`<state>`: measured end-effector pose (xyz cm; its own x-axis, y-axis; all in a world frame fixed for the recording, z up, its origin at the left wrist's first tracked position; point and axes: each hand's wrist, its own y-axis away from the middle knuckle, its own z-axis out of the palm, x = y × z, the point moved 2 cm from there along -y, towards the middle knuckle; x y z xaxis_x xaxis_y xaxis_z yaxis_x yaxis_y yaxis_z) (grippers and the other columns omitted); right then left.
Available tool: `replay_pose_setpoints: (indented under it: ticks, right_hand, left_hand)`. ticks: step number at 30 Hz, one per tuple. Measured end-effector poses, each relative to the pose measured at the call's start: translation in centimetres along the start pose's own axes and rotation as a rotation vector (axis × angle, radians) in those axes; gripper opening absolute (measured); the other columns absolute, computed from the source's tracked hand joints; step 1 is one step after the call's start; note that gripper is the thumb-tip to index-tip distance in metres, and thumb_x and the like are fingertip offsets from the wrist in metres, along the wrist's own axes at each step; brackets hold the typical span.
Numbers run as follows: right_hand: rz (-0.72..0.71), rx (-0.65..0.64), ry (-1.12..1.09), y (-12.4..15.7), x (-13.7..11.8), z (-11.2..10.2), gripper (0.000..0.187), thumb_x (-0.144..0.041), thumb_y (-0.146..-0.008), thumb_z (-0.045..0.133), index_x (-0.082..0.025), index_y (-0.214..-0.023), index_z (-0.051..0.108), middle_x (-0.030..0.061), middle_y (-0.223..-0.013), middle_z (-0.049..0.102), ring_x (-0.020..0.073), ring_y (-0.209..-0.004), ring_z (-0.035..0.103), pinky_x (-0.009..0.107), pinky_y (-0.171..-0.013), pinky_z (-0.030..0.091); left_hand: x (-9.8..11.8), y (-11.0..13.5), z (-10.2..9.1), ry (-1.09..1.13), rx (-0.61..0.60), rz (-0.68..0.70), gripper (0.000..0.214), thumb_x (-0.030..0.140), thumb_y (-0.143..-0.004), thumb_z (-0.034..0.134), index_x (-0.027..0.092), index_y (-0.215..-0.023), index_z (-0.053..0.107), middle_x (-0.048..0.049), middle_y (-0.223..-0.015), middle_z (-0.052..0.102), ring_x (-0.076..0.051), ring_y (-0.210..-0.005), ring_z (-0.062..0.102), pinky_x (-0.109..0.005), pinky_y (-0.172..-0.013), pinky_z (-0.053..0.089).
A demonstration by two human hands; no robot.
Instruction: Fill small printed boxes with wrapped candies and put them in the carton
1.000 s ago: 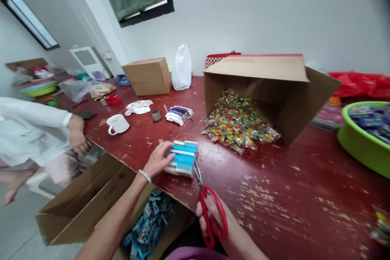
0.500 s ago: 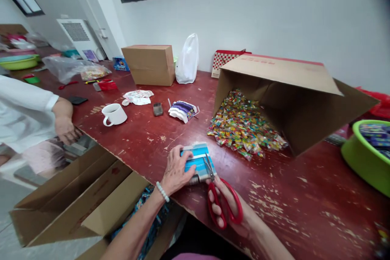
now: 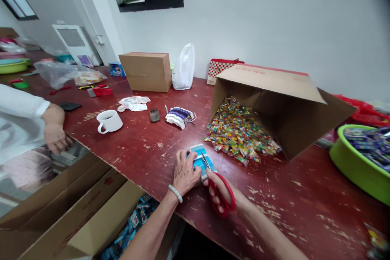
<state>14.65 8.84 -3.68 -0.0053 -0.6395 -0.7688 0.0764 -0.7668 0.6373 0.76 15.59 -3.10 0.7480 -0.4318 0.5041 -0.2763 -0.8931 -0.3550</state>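
Note:
On the red table lies a small blue bundle (image 3: pixel 198 163) with a pale band across it. My left hand (image 3: pixel 184 170), a beaded bracelet at its wrist, presses and grips the bundle's left side with bent fingers. Red-handled scissors (image 3: pixel 233 200) are in my right hand (image 3: pixel 219 195), fingers through the loops. Their blades lie over the top of the bundle by the band, slightly parted; I cannot tell whether they are under the band. Beyond the hands sits a purple-and-white bundle of packets (image 3: pixel 179 117).
A tipped carton (image 3: pixel 265 74) spills wrapped sweets (image 3: pixel 240 134) onto the table. At right stands a green tub (image 3: pixel 350 170) of purple packets. A white mug (image 3: pixel 110 122) stands left, near a person's hand (image 3: pixel 56 138). Below the edge is an open carton (image 3: pixel 91 221) holding blue packets.
The view has shifted a little. The scissor blades look closer together than before and stay over the blue bundle. My left hand still grips the bundle.

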Motion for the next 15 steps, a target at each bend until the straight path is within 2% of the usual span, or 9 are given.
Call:
replay_pose_setpoints:
  ticks: [3,8,12,15]
  right_hand:
    - [-0.005,0.052,0.114,-0.7,-0.9,0.1,0.048,-0.063,-0.091,0.036,-0.018,-0.085,0.054,-0.0083,-0.045,0.044,0.0087,-0.027,0.039,0.019,-0.026,0.036]
    - [-0.091,0.105,0.221,-1.4,-1.2,0.2,0.044,-0.058,-0.09,0.039,-0.019,-0.077,0.055,-0.0076,-0.035,0.043,0.0116,-0.022,0.04,0.02,-0.026,0.031]
    - [-0.18,0.136,0.259,-2.0,-0.3,0.1,0.035,-0.044,-0.09,0.041,-0.02,-0.068,0.054,-0.0074,-0.032,0.04,0.0118,-0.024,0.038,0.021,-0.029,0.029]
    - [-0.249,0.183,0.271,-2.3,0.4,-0.1,0.027,-0.032,-0.086,0.048,-0.02,-0.062,0.053,-0.0067,-0.036,0.042,0.011,-0.029,0.039,0.022,-0.033,0.028]
  left_hand:
    - [-0.1,-0.5,0.4,-0.011,-0.002,-0.001,0.032,0.014,-0.075,0.051,0.02,-0.105,0.056,-0.0102,-0.116,0.045,-0.028,-0.112,0.04,-0.046,-0.103,0.036]
    - [-0.3,-0.7,0.7,-0.034,0.014,0.002,0.034,0.014,-0.074,0.052,0.021,-0.107,0.056,-0.0105,-0.117,0.044,-0.029,-0.115,0.039,-0.045,-0.103,0.036]
    - [-0.7,-0.6,0.7,-0.003,0.002,0.028,0.034,0.014,-0.073,0.051,0.021,-0.106,0.055,-0.0094,-0.118,0.044,-0.027,-0.115,0.041,-0.043,-0.104,0.036]
    - [-0.9,-0.6,0.7,0.048,-0.013,0.055,0.031,0.013,-0.073,0.05,0.022,-0.103,0.055,-0.0086,-0.116,0.045,-0.026,-0.114,0.043,-0.043,-0.105,0.036]
